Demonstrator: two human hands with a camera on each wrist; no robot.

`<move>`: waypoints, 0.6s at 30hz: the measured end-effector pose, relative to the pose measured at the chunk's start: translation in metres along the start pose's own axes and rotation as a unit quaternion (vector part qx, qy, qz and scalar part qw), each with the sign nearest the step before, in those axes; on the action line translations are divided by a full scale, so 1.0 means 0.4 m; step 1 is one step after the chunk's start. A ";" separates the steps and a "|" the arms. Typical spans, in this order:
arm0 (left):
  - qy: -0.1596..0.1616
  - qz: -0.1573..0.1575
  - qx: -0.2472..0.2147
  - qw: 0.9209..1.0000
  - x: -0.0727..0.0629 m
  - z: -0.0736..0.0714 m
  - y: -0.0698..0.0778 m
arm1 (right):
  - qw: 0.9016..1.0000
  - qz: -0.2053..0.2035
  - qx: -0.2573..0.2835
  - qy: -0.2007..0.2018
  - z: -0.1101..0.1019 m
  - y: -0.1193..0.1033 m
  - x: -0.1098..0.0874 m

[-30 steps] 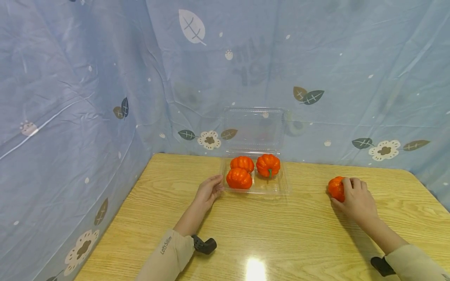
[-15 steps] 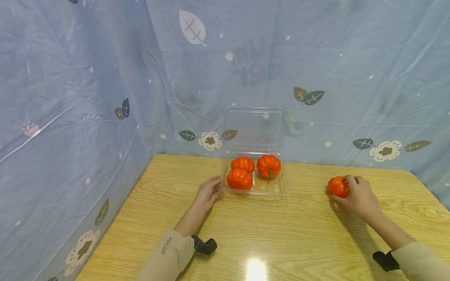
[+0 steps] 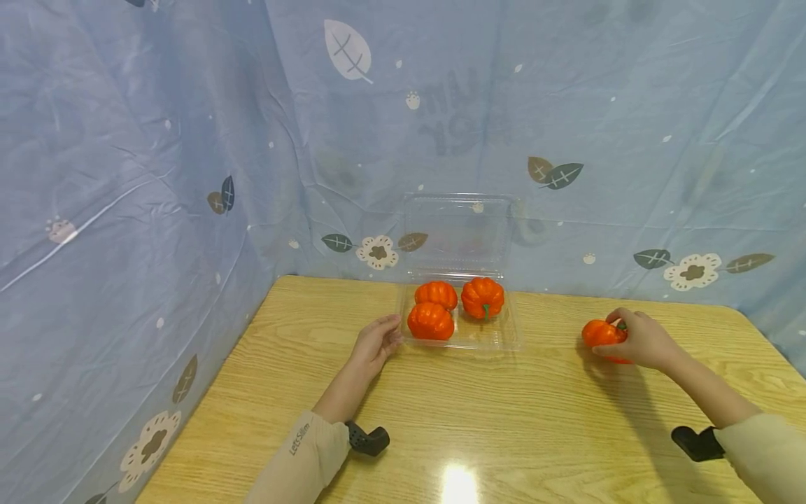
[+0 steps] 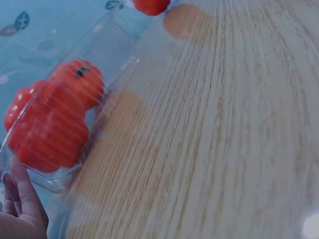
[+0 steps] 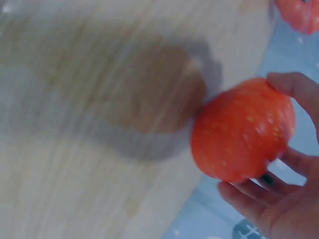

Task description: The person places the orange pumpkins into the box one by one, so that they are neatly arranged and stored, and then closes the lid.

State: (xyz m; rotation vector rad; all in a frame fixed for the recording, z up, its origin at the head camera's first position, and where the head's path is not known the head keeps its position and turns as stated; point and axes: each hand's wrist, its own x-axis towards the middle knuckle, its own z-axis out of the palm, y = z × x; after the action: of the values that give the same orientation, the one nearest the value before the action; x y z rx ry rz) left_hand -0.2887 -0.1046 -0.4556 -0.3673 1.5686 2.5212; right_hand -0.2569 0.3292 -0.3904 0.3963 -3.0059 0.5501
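My right hand [image 3: 646, 341] grips a small orange pumpkin [image 5: 241, 132] between thumb and fingers, at the right of the table. The pumpkin is tilted, its green stem turned toward the palm. In the right wrist view its shadow lies beside it on the wood. My left hand [image 3: 376, 341] touches the left front corner of a clear plastic box [image 3: 469, 344] with nearly straight fingers. Inside the box sit a pumpkin at back left [image 3: 436, 295], another at front left [image 3: 431, 322] and a third at back right [image 3: 483, 298], its green stem facing me.
The box's clear lid [image 3: 456, 234] stands raised at the back, against a blue patterned curtain [image 3: 680, 140]. Another curtain side runs along the table's left. The wooden table [image 3: 535, 420] has bare wood between the box and my right hand.
My right hand has tilted the pumpkin and turned around it, bringing its green stem into view, with a slight shift left. My left hand and the box stay put.
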 end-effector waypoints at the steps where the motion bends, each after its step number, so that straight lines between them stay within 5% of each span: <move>1: 0.001 0.000 0.000 1.000 0.000 0.000 0.000 | 1.000 -0.005 0.000 -0.015 -0.007 0.000 0.004; 8: 0.004 0.000 0.002 1.000 0.000 0.001 -0.001 | 0.990 -0.018 0.021 -0.137 -0.050 -0.008 0.016; 18: 0.000 0.001 0.004 1.000 0.002 0.000 -0.001 | 0.964 -0.018 0.087 -0.252 -0.097 -0.023 0.016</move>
State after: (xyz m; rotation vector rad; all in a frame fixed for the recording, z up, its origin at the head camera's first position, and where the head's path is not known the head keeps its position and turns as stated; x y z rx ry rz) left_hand -0.2894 -0.1044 -0.4560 -0.3645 1.5798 2.5163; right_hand -0.2603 0.3332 -0.3504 0.6971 -3.4283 0.8243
